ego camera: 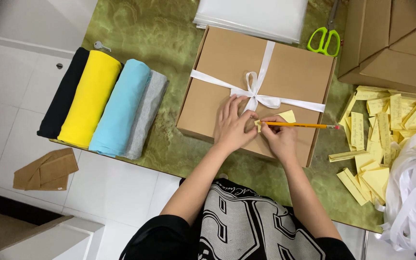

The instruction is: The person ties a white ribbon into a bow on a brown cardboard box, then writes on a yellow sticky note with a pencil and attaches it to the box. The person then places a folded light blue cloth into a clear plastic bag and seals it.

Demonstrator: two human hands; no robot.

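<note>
Rolled fabrics [103, 103] lie at your left on the tabletop [169, 29]. Your left hand [234, 126] pins a small yellow note [285, 117] flat on the ribboned cardboard box [227, 58]; your right hand [279, 136] grips a pencil [299, 125] over it.

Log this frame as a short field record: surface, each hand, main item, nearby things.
surface: green marbled table
main item: flat cardboard box tied with a white ribbon bow
left hand: pressing a small yellow paper note onto the box lid
right hand: holding a pencil across the note
left of box: rolled fabrics, black, yellow, light blue, grey
right of box: heap of yellow paper slips, green-handled scissors
</note>
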